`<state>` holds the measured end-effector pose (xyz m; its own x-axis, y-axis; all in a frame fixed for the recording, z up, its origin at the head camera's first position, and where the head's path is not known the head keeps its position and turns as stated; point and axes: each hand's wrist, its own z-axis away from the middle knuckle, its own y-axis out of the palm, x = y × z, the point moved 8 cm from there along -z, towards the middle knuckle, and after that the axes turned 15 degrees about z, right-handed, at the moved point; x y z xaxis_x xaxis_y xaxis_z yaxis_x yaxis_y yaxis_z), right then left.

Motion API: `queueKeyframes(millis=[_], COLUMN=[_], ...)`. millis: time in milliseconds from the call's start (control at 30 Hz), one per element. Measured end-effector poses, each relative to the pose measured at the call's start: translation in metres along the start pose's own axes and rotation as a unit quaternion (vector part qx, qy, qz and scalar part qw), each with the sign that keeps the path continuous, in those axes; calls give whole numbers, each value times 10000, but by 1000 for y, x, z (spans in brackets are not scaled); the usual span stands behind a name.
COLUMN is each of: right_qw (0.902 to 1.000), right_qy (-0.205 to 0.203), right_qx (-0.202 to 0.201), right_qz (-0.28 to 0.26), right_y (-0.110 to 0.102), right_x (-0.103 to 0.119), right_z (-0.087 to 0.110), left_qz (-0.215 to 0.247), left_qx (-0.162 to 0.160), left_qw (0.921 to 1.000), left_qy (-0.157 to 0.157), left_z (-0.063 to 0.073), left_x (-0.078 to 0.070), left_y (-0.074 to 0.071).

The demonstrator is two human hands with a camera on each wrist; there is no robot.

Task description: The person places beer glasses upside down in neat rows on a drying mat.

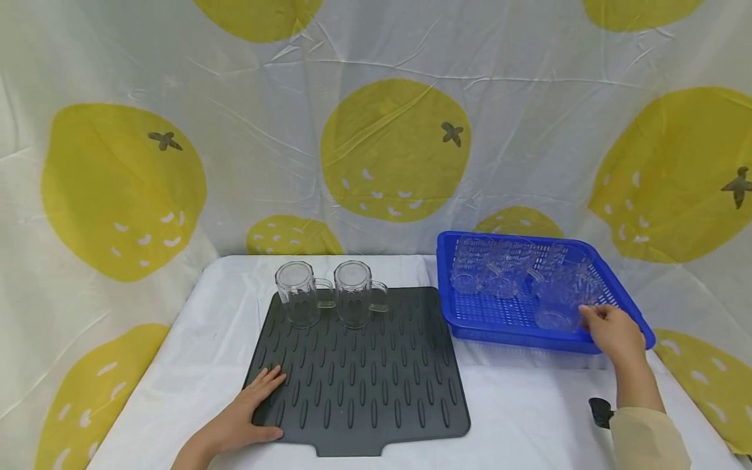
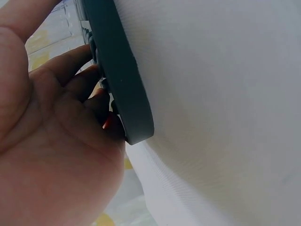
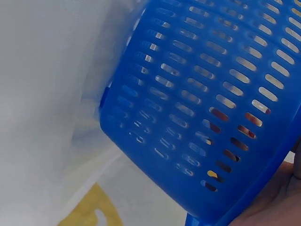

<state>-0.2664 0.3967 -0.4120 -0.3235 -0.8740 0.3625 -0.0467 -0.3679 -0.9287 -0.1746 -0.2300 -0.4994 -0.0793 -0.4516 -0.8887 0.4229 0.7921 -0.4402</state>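
Note:
Two clear glass mugs, a left one (image 1: 298,295) and a right one (image 1: 354,295), stand upside down at the back of the dark grey drying mat (image 1: 364,391), handles pointing right. My left hand (image 1: 237,418) rests at the mat's left front edge, fingers extended over its ridged top; the left wrist view shows the palm beside the mat's edge (image 2: 123,80). Over the front right of the blue plastic basket (image 1: 478,331), my right hand (image 1: 617,333) pinches a glass mug (image 1: 557,313) at its right side. In the right wrist view the basket wall (image 3: 188,94) hides the fingertips.
Several more glass mugs (image 1: 499,267) stand close together in the basket. A white cloth (image 1: 517,405) covers the table. Behind it hangs a pale curtain (image 1: 264,143) with yellow lemon prints. A small black object (image 1: 600,412) shows beside the right sleeve (image 1: 649,437).

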Motion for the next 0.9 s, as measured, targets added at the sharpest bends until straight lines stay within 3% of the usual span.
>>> queueKeyframes(millis=[267,633,800,900], right_qw=[9985,9918,9773,9585], right_qy=[284,355,590,832], right_qx=[-39,-608,-1140,-1461], right_qz=[-460,-1066,-1687,-2303], right_y=[-1,-10,-17,-18], right_x=[-6,-12,-17,-22], right_z=[2,5,7,9], left_qz=[-36,36,72,108], left_qx=[-23,11,8,26], left_qw=[10000,10000,9999,9999], left_qy=[12,-80,-137,-115], left_z=[0,1,0,-1], left_x=[1,1,-1,-1], left_y=[1,1,1,1])
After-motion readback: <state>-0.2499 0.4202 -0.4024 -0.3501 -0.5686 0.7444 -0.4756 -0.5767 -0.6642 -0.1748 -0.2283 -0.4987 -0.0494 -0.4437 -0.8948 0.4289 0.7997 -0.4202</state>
